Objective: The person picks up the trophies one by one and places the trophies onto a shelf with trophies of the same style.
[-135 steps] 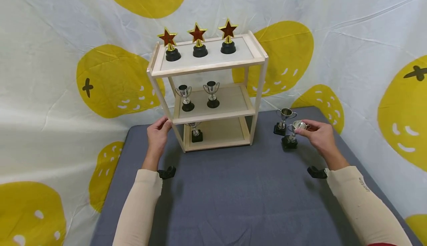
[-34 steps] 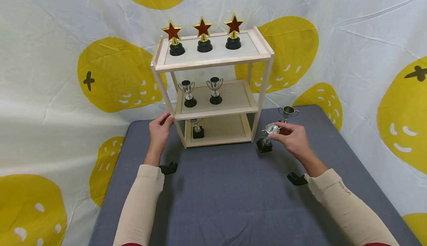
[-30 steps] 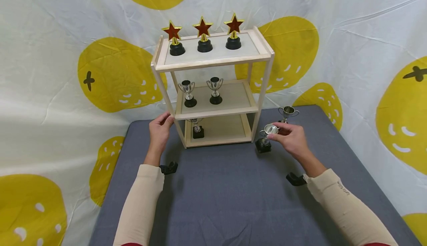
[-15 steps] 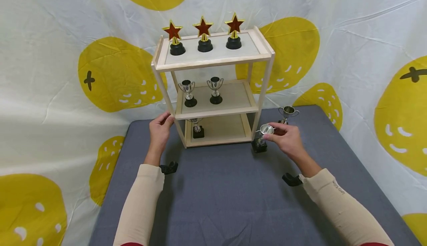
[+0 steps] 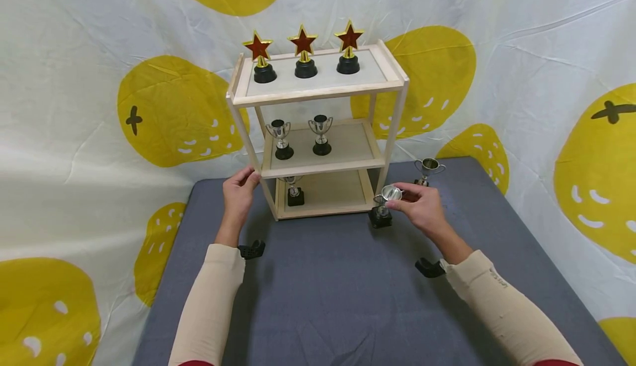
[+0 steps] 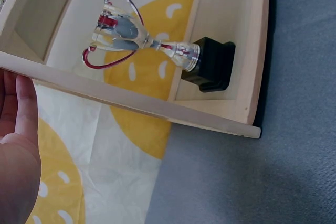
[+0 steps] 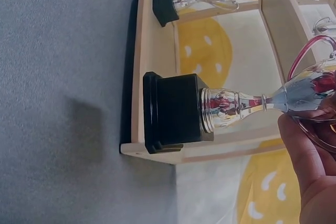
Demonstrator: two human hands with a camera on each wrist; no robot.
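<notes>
My right hand [image 5: 419, 208] pinches a silver trophy cup [image 7: 181, 108] by its bowl and handle, just off the shelf's front right corner. The cup's square black base hangs above the cloth, its shadow lying apart from it in the right wrist view. With thumb and fingers, my left hand [image 5: 237, 197] grips the left front post of a three-tier wooden shelf [image 5: 318, 96]; part of those fingers is hidden behind the post. On the bottom tier, at the left, stands a matching square-based trophy cup [image 6: 207, 64], its top partly covered by the middle tier's rim in the head view.
Two round-based silver trophy cups [image 5: 321, 134] stand on the middle tier, left and centre. The top tier bears three star trophies [image 5: 305, 68]. Behind my right hand, another silver trophy cup [image 5: 428, 167] stands on the grey cloth [image 5: 323, 288]. A patterned curtain [image 5: 169, 1] hangs behind.
My right hand has lifted the trophy cup from beside the other one at the right and carried it left to the shelf's right corner. The left hand stays on the post.
</notes>
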